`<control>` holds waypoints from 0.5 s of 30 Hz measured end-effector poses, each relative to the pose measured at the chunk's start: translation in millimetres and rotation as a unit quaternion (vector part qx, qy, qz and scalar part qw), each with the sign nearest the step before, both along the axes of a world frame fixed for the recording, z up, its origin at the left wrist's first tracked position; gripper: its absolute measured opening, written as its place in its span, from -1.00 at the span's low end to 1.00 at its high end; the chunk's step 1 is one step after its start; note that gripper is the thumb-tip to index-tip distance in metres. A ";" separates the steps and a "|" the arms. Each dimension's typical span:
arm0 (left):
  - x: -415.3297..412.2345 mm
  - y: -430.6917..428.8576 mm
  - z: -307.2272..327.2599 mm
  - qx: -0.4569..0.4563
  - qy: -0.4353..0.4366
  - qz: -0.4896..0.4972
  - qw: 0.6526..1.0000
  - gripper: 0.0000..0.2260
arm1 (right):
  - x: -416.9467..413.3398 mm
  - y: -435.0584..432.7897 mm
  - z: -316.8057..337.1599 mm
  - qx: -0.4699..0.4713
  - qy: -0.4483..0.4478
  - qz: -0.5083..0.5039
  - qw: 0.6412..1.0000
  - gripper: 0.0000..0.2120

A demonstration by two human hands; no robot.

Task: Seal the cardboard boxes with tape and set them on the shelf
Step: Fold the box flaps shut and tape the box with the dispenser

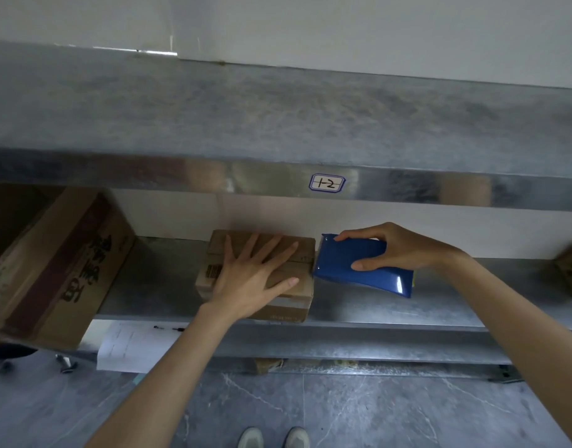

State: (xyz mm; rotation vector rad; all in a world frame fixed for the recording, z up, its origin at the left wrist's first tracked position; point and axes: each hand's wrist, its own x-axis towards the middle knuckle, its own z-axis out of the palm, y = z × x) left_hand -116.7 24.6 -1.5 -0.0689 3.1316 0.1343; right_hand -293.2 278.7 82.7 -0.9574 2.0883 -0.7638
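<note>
Cardboard box (259, 276) on the shelf (375, 305) — left hand (249, 273) flat atop.

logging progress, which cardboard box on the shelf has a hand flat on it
The small middle box, under the flat left hand. The big printed box at left and the blurred box at far right are untouched.

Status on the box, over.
Left hand flat on small box, on shelf. Right hand grips blue tape dispenser at its right edge. Big carton left, apart.
</note>
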 end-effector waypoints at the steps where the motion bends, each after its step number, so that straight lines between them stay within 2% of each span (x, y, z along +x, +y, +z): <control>1: 0.0 0.0 -0.2 0.001 0.006 0.000 1.000 -0.34 | -1.4 1.7 0.2 -0.003 -0.005 0.001 1.000 -0.46; 15: -0.2 -1.0 -4.1 0.006 0.019 0.007 1.000 -0.35 | -12.7 18.9 -1.2 -0.010 -0.030 0.030 0.999 -0.46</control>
